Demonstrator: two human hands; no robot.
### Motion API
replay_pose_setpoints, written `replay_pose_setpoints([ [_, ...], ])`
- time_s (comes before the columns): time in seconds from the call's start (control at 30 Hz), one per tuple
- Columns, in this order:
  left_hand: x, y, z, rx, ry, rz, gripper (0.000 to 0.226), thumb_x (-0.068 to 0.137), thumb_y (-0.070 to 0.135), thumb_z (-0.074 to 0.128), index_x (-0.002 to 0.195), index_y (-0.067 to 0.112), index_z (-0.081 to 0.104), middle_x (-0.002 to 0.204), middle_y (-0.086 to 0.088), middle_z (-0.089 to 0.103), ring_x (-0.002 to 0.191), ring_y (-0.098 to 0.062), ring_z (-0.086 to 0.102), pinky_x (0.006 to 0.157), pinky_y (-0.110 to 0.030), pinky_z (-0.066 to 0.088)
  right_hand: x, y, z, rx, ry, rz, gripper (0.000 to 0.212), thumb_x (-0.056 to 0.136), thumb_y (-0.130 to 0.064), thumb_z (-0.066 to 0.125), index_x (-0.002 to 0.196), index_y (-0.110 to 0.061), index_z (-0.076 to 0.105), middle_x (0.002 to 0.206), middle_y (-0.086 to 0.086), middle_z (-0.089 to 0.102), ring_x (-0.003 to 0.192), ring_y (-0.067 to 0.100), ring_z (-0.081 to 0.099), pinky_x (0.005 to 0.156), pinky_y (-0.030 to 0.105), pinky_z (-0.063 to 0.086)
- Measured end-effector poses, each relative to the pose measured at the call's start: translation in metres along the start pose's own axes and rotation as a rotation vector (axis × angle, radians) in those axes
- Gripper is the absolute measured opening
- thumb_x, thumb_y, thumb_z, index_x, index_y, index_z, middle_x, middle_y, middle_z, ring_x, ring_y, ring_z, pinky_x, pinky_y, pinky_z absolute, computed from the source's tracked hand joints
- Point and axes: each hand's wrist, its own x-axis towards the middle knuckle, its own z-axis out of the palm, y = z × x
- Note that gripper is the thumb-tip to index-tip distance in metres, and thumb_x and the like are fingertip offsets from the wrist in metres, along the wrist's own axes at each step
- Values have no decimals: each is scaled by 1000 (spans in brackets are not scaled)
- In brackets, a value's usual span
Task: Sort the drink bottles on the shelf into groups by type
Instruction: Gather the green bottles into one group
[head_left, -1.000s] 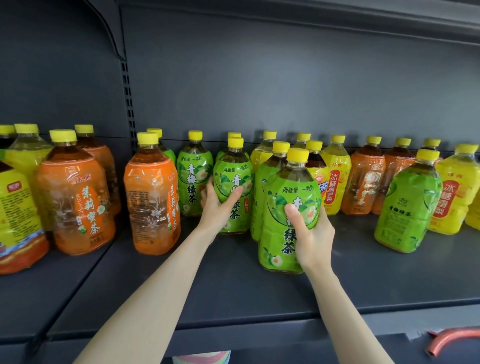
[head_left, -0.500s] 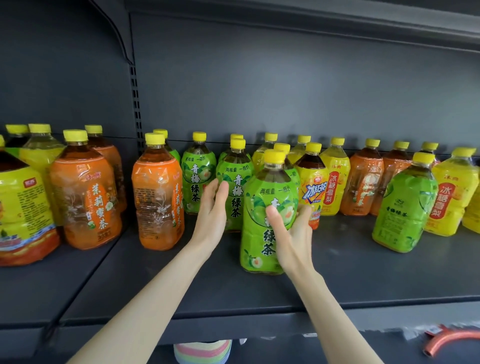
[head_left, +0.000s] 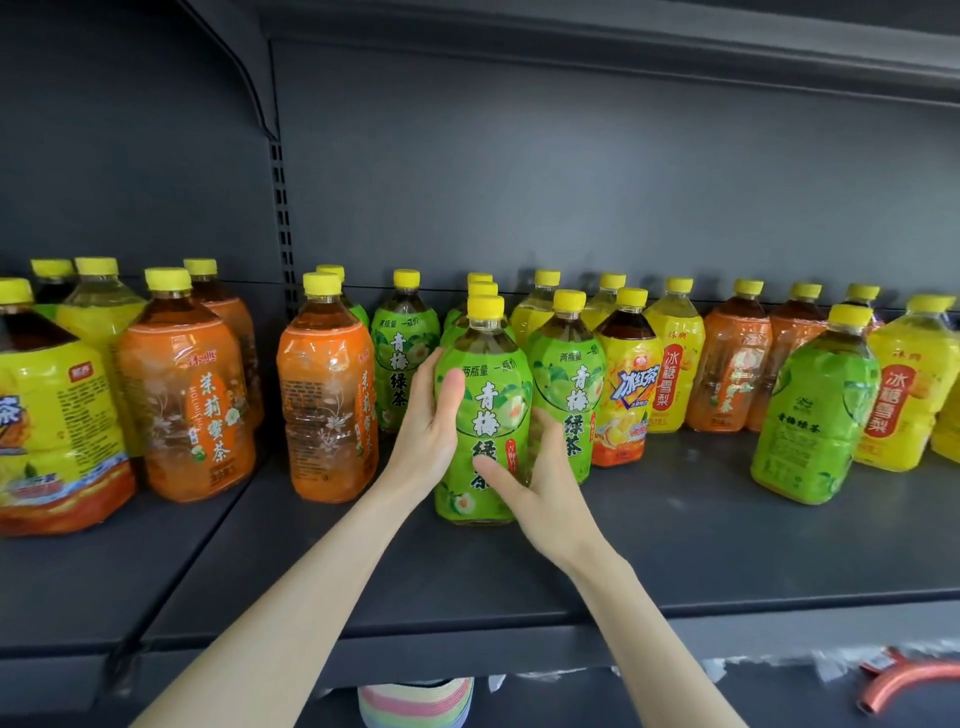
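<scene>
Both my left hand (head_left: 428, 441) and right hand (head_left: 540, 480) clasp a green tea bottle (head_left: 483, 415) among its cluster; a stray green bottle (head_left: 810, 415) sits far right, unsorted.

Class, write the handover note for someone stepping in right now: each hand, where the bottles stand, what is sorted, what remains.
Left hand and right hand: both clasp the front green bottle, upright on the shelf.
Done: green bottles cluster behind it and beside it.
Left: a stray green bottle stands far right among yellow ones; an iced-tea bottle sits between green and yellow; orange bottles stand on both sides.
</scene>
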Motion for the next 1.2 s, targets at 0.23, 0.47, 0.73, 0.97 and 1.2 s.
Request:
replay_pose_setpoints([
  [0.23,8,-5,5,-19,-9,2,70,90,57,27,149,21,18,153,2,26,141,-8,24,116,-30,23,3,10,-4,-147,35,8,88,75,-64,62,148,-46,17,136,-5,54,123,21,52,102,45,46],
  [0.47,11,-7,6,-19,-13,19,54,99,38,27,149,18,19,146,8,31,120,14,35,88,6,28,9,14,-7,-274,102,-27,83,82,-50,69,151,-31,25,103,6,68,90,22,64,86,42,53],
  [0.73,16,-16,6,41,57,65,66,92,52,29,147,16,27,149,-1,36,135,-8,33,95,4,26,9,11,-6,-387,124,-38,84,83,-54,64,151,-27,24,102,8,69,91,24,65,84,40,52],
  [0.97,12,-6,4,104,43,19,56,97,42,29,148,19,22,150,3,33,126,3,29,99,-8,24,4,4,-6,-466,91,19,84,85,-61,56,152,-31,16,101,6,67,96,29,63,84,42,50],
  [1.2,-10,19,-17,304,-30,-78,62,92,51,44,144,18,36,135,2,53,122,-16,51,105,-35,39,-8,-6,-17,-444,24,16,57,93,-39,59,142,-19,38,116,7,65,104,29,62,88,42,50],
])
